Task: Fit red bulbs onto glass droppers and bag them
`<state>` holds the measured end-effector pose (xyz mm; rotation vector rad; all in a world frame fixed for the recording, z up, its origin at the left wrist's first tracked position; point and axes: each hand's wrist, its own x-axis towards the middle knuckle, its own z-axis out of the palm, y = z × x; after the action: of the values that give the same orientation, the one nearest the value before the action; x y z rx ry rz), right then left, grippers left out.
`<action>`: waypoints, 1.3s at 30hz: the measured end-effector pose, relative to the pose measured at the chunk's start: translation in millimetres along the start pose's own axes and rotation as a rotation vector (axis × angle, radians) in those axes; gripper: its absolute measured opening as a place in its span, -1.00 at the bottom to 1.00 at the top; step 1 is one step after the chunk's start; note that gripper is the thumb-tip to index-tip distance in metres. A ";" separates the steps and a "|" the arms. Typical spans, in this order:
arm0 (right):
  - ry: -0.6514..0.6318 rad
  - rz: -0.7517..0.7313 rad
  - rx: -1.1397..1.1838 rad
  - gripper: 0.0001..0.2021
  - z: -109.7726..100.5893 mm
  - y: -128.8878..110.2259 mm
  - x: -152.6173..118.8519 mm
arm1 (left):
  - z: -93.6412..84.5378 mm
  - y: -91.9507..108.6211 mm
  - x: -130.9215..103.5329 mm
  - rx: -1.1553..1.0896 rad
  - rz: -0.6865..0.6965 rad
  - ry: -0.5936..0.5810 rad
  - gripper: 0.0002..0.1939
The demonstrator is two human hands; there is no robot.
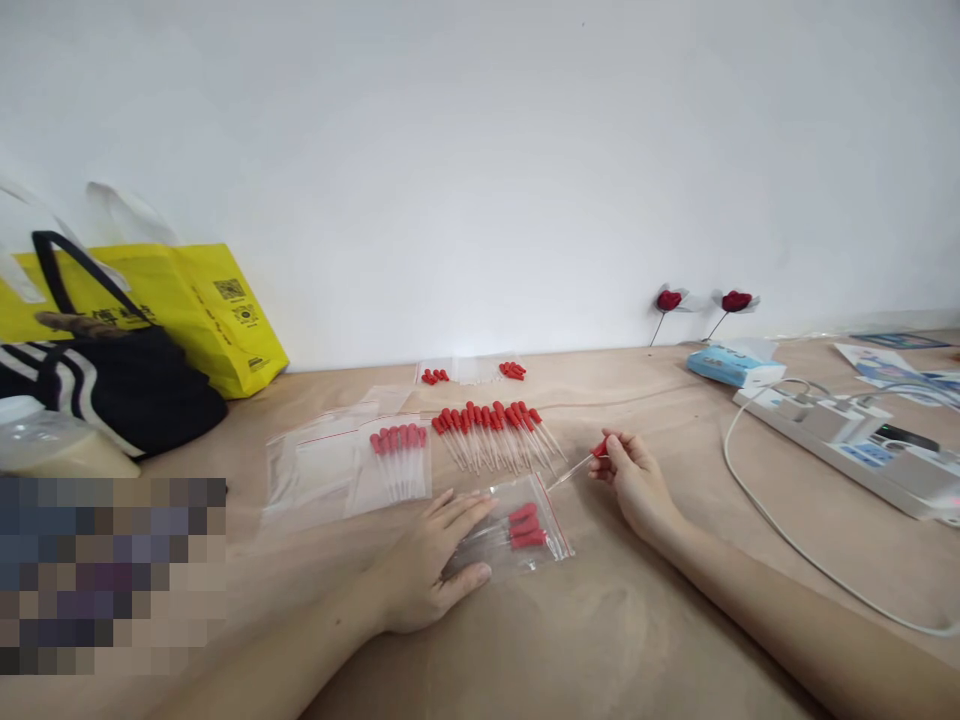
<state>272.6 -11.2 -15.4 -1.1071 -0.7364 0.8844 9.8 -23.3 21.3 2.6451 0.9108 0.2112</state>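
Note:
Between my hands lies a clear zip bag (551, 530) with three red-bulbed droppers (527, 525) inside. My left hand (442, 560) rests on the bag's left part, fingers spread. My right hand (626, 475) pinches the red bulb of a single dropper (574, 470), whose clear tip points left to the bag's upper right edge. Behind the bag is a row of loose droppers (495, 430) with red bulbs. To their left, another zip bag (397, 460) holds several droppers, beside flat clear bags (311, 465).
Small bags with red bulbs (512, 371) lie near the wall. A yellow bag (217, 310), a black bag (150, 390) and a jar (60, 445) stand left. Right are a tissue pack (731, 366), a power strip (862, 455), a white cable (780, 535) and two artificial roses (736, 301).

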 end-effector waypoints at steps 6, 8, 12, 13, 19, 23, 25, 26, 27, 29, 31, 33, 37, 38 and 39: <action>-0.137 0.108 0.066 -0.59 14.8 5.0 -18.7 | -0.4 2.9 -0.9 0.006 -0.032 -0.004 -0.41; -0.251 0.175 0.047 -0.58 15.9 4.2 -22.3 | -0.8 3.2 -0.9 0.003 -0.022 -0.008 -0.38; -0.579 0.264 -0.131 -0.58 12.5 -0.2 -20.6 | 0.4 1.9 -0.4 0.005 0.001 -0.003 -0.34; -0.649 0.282 -0.175 -0.57 11.9 -0.9 -19.1 | 1.2 1.4 -0.4 0.004 0.001 0.002 -0.34; -0.793 0.258 -0.308 -0.56 17.1 2.2 -12.6 | 2.6 -0.6 -0.1 -0.001 -0.008 -0.001 -0.36; -0.795 0.185 -0.346 -0.61 22.0 4.8 -13.6 | 0.2 0.1 0.3 -0.003 -0.004 -0.016 -0.35; -0.848 0.153 -0.368 -0.66 23.4 5.3 -17.0 | -0.3 0.3 0.4 0.004 -0.005 -0.021 -0.35; -0.874 0.131 -0.374 -0.67 23.9 5.4 -19.0 | -0.4 0.3 0.4 0.008 -0.003 -0.024 -0.35; -0.893 0.106 -0.375 -0.68 24.3 5.4 -20.7 | -0.3 0.3 0.3 0.012 -0.003 -0.025 -0.35; -0.903 0.080 -0.398 -0.72 24.6 4.4 -21.2 | 0.0 0.3 -0.1 0.016 0.000 -0.029 -0.35; -0.817 0.085 -0.539 -0.77 23.7 2.0 -14.0 | 0.1 0.7 -0.4 0.019 0.000 -0.030 -0.36; -0.635 0.078 -0.730 -0.81 22.2 -1.1 2.2 | -0.2 1.3 -0.5 0.023 -0.007 -0.025 -0.37; -0.376 -0.004 -0.883 -0.85 23.4 -2.5 47.3 | -0.8 1.2 0.2 0.023 0.002 -0.030 -0.38; -0.334 -0.017 -0.920 -0.84 25.7 -1.1 57.3 | -0.7 0.8 0.3 0.021 0.008 -0.031 -0.38; -0.299 -0.030 -0.959 -0.84 28.8 0.8 65.8 | -0.5 0.2 0.4 0.019 0.012 -0.029 -0.39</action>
<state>278.6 59.4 -3.4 -1.8056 -1.5053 0.6689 10.1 -23.1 21.8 2.6645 0.8922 0.1678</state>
